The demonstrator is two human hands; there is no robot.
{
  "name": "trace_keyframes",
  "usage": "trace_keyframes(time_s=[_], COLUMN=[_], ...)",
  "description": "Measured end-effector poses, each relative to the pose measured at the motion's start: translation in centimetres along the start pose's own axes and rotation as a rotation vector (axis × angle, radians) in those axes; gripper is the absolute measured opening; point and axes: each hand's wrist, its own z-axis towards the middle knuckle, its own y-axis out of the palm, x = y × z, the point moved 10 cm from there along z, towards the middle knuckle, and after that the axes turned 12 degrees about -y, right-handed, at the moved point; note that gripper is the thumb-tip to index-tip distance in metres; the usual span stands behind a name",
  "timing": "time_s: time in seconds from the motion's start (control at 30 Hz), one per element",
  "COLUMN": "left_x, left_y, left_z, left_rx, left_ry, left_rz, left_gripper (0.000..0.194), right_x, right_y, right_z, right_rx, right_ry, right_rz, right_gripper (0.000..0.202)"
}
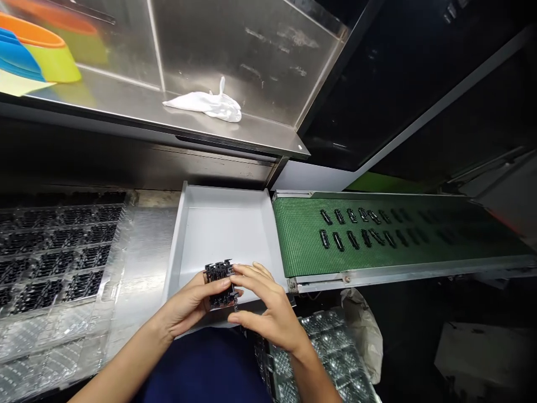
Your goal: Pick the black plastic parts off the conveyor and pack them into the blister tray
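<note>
Parts (218, 272), black and bunched in a stack, sit clamped in the grip of the left hand (187, 302), above the near end of a white tray (226, 218). The right hand (268, 302) has its fingertips at the stack's right side, thumb apart from the fingers; whether its grip pinches a part, one cannot tell. Left of the white tray, black pieces (86, 284) sit in a clear tray (119, 240) on a metal surface (146, 252); to the right, dark pieces (338, 240) lie in two rows on a green conveyor belt (300, 240)

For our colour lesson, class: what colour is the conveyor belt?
The conveyor belt is green; the head view shows it best.
</note>
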Motion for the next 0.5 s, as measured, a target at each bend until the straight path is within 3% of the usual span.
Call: trace_keyframes(time_s=[0.2,0.33,0.5], left_x=[0.4,0.9,2.0], left_y=[1.6,2.4,2.0], left_z=[0.7,0.5,-0.1], left_rx=[-0.060,-0.101,-0.069], left_ry=[-0.024,-0.004,0.023], left_rz=[0.136,0.165,0.236], left_gripper=[0.037,0.034,0.030], right_x=[-0.1,-0.3,-0.6], right_y=[-3.0,-2.5,-1.7], right_z=[-0.2,0.5,1.1], right_rx=[0.108,0.050,0.022], right_ry=[-0.005,-0.055,-0.103], right_rz=[-0.142,-0.256,-0.290], right_gripper=[0.077,0.084,0.089])
